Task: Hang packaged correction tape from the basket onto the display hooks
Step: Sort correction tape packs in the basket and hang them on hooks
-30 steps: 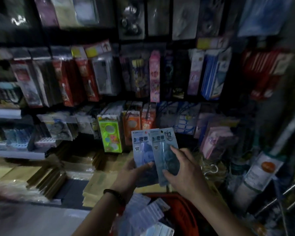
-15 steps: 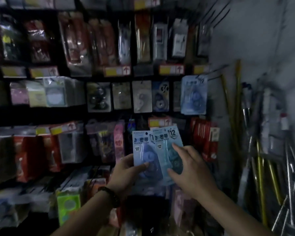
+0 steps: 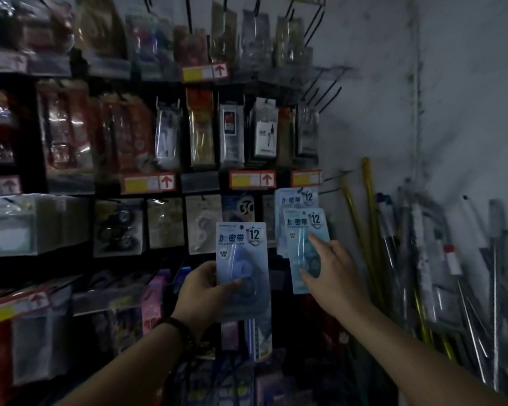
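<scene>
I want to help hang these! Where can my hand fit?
The bare grey wall between the empty black wire hooks and the yellow leaning poles is free. Left of it, clear hanging packets crowd every row.

the scene is dim with a cold bluish cast; where the light comes from cannot be told. the bare pale grey wall [image 3: 467,98] on the right is the brightest broad area, mottled with soft shadows. white glare streaks the glossy clear plastic packets [image 3: 65,133] at the left edge of the black display rack [image 3: 33,142], and they smear with blur. print on the middle light blue carded tape pack [image 3: 242,259] reads sharply; the right light blue carded tape pack [image 3: 298,238] is softer. the leaning thin metal rods [image 3: 481,288] are blurred. straight lines bow towards the corners.
</scene>
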Motion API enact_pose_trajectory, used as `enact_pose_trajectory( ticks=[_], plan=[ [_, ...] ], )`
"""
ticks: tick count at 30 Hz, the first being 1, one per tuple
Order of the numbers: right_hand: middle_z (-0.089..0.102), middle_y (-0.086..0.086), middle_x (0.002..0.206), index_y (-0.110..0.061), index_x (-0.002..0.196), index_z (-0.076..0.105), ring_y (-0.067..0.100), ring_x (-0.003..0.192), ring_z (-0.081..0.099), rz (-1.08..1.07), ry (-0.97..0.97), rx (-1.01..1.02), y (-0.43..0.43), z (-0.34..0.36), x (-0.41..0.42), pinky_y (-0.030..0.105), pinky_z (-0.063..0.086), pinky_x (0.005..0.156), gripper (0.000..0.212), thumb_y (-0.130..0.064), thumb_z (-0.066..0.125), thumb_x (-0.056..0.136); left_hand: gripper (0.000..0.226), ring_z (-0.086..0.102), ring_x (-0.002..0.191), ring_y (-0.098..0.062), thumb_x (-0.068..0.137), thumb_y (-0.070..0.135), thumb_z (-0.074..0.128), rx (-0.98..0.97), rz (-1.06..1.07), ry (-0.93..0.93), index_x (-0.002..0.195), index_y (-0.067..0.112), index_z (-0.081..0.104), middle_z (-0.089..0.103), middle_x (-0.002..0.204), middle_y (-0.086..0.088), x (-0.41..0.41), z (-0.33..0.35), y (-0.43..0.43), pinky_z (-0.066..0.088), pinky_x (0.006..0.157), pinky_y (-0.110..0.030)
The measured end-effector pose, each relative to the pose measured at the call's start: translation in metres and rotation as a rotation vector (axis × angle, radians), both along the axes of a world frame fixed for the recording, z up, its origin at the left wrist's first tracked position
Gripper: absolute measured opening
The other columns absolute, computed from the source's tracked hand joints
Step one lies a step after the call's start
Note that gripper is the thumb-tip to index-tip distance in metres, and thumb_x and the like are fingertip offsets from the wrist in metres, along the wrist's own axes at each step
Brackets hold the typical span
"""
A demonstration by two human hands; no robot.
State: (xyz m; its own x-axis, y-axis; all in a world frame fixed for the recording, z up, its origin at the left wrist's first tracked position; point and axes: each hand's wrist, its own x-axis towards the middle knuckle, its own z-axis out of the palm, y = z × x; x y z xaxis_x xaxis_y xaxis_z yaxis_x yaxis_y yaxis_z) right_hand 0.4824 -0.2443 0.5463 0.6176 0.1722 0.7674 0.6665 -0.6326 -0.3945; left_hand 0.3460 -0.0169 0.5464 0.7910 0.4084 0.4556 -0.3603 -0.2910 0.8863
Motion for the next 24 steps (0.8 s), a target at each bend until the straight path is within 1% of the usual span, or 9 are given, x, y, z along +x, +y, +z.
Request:
enact_pose_trajectory(
  ticks=[4,8,11,14,16,19,22,24],
  plan=[
    [0.039,-0.004,0.139,-0.040,0.160,0.023,0.018,0.123,0.049,-0.039,-0.039,0.014,0.011,0.023,0.026,0.041,0.057,0.094,0.080,-0.042,0.069,0.094,0.030,0.081,0.097,-0.028,0.086,0.008,0.085,0.027,-0.011,-0.028,0.113,0.012,0.074,0.083,0.104,-0.006,0.019,0.014,0.001,0.063,0.092,-0.056],
    [0.035,-0.003,0.138,-0.041,0.156,0.020,0.021,0.123,0.049,-0.074,-0.149,0.022,0.019,0.035,0.048,0.041,0.060,0.088,0.083,-0.040,0.072,0.092,0.030,0.081,0.096,-0.028,0.086,0.006,0.084,0.005,-0.030,-0.052,0.113,0.014,0.072,0.083,0.103,-0.007,0.031,0.024,-0.001,0.063,0.092,-0.056],
    [0.034,-0.002,0.138,-0.042,0.156,0.018,0.024,0.123,0.049,-0.084,-0.169,0.006,0.021,0.042,0.061,0.044,0.060,0.089,0.085,-0.039,0.073,0.091,0.032,0.081,0.096,-0.026,0.087,0.008,0.083,0.016,-0.046,-0.040,0.116,0.014,0.072,0.083,0.105,-0.006,0.036,0.029,-0.004,0.064,0.091,-0.055],
    [0.035,-0.003,0.135,-0.041,0.156,0.020,0.025,0.121,0.050,-0.067,-0.172,-0.020,0.021,0.044,0.067,0.046,0.059,0.088,0.083,-0.044,0.070,0.090,0.033,0.081,0.098,-0.027,0.088,0.009,0.084,0.031,-0.029,-0.023,0.118,0.013,0.072,0.083,0.106,-0.006,0.043,0.031,-0.002,0.064,0.091,-0.055],
    [0.037,-0.003,0.132,-0.040,0.155,0.025,0.024,0.119,0.050,-0.071,-0.169,0.007,0.021,0.046,0.069,0.046,0.059,0.088,0.081,-0.047,0.069,0.088,0.031,0.081,0.097,-0.028,0.089,0.009,0.083,0.036,-0.022,-0.019,0.117,0.013,0.072,0.083,0.105,-0.007,0.047,0.033,-0.002,0.064,0.091,-0.056],
    [0.042,-0.002,0.132,-0.038,0.156,0.034,0.021,0.119,0.049,-0.090,-0.113,0.073,0.023,0.053,0.069,0.044,0.057,0.092,0.077,-0.051,0.068,0.088,0.028,0.081,0.095,-0.028,0.088,0.008,0.083,0.031,-0.010,-0.021,0.114,0.015,0.073,0.083,0.103,-0.007,0.051,0.037,-0.003,0.064,0.089,-0.056],
    [0.040,-0.002,0.130,-0.036,0.156,0.035,0.019,0.115,0.050,-0.076,-0.110,-0.021,0.028,0.055,0.071,0.040,0.058,0.089,0.077,-0.052,0.069,0.089,0.028,0.081,0.095,-0.028,0.089,0.009,0.083,0.031,-0.019,-0.016,0.114,0.016,0.073,0.083,0.103,-0.006,0.054,0.039,-0.003,0.065,0.088,-0.056],
    [0.040,0.000,0.132,-0.036,0.154,0.034,0.020,0.117,0.050,-0.082,-0.114,-0.054,0.031,0.055,0.075,0.040,0.058,0.089,0.077,-0.047,0.073,0.089,0.030,0.081,0.095,-0.027,0.088,0.012,0.084,0.028,-0.024,-0.010,0.115,0.016,0.073,0.083,0.103,-0.005,0.056,0.041,-0.002,0.065,0.088,-0.056]
  ],
)
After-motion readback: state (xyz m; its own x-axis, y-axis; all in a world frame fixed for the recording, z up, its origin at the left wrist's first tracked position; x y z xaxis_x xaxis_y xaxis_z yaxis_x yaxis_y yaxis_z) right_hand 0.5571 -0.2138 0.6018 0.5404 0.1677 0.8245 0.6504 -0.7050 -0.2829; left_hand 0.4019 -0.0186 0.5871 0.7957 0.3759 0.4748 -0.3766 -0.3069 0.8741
